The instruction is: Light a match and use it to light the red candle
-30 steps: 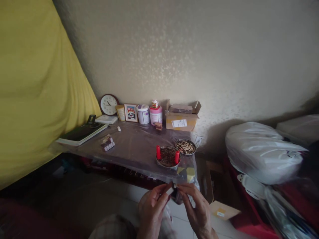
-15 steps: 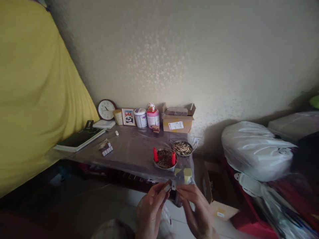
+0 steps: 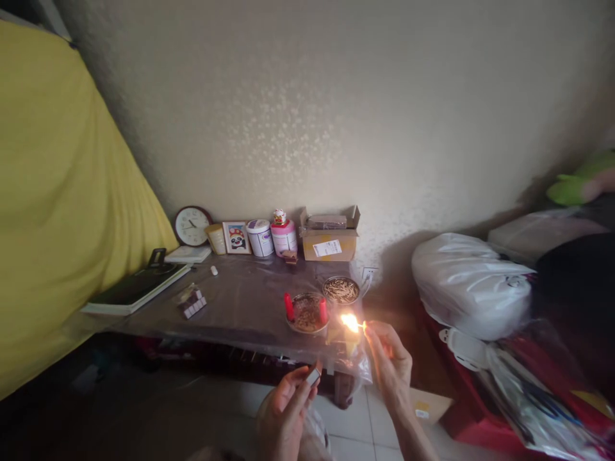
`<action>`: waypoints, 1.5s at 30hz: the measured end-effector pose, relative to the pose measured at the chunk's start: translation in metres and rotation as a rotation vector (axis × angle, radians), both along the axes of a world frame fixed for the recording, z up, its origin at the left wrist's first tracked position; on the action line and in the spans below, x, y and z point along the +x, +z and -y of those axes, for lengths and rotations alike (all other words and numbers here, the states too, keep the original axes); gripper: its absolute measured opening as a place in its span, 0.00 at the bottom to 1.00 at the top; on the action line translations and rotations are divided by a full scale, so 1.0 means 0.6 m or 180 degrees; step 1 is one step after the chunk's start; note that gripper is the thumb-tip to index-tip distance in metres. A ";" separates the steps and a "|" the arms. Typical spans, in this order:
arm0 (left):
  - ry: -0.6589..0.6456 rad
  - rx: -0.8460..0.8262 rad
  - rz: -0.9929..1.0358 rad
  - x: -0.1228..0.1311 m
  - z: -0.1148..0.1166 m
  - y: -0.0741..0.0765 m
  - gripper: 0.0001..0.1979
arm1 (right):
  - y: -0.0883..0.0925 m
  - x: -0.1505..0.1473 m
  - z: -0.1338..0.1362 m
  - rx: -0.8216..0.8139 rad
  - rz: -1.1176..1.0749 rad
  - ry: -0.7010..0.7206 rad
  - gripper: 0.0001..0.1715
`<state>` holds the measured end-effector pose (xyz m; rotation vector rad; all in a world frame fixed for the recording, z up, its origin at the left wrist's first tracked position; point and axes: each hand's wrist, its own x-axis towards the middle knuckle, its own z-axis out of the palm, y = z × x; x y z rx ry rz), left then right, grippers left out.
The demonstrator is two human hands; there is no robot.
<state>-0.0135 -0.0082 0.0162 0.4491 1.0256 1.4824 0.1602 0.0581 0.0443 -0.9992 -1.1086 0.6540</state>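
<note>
The right hand [image 3: 391,362] holds a lit match [image 3: 359,327] in a narrow grip between fingertips, its flame bright at the left end, just off the near right corner of the bench [image 3: 240,307]. The left hand [image 3: 283,413] sits lower and nearer, its grip closed on a small matchbox [image 3: 313,376] between thumb and fingers, well apart from the match. Just left of the flame stands a metal bowl [image 3: 307,315] with dark contents and two red candles [image 3: 289,307] upright at its rim, one on each side. Behind it, farther right, a second bowl [image 3: 341,290] holds pale sticks. The bench is covered in clear plastic film. Toward its left lie a pack of small boxes [image 3: 191,301] and a dark book [image 3: 137,289]. Along the far wall stand a clock [image 3: 191,225], a framed panda picture [image 3: 237,237], a white tub [image 3: 261,237], a pink tub [image 3: 284,234] with a cat figure on top, and an open carton [image 3: 330,234]. A yellow cloth [image 3: 57,211] fills the left; a white bag [image 3: 473,285] lies on the right.
</note>
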 end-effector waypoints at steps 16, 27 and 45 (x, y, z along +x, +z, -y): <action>-0.0568 -0.0366 0.0377 0.017 -0.029 -0.158 0.21 | 0.027 0.012 -0.001 -0.0218 -0.0961 0.0318 0.09; -0.0807 -0.0573 0.0883 0.022 -0.033 -0.180 0.24 | 0.029 0.009 -0.003 -0.0394 -0.1090 0.0554 0.10; -0.0462 -0.0525 0.0979 0.034 -0.028 -0.209 0.25 | 0.033 -0.007 -0.051 -0.0386 -0.0852 0.0756 0.11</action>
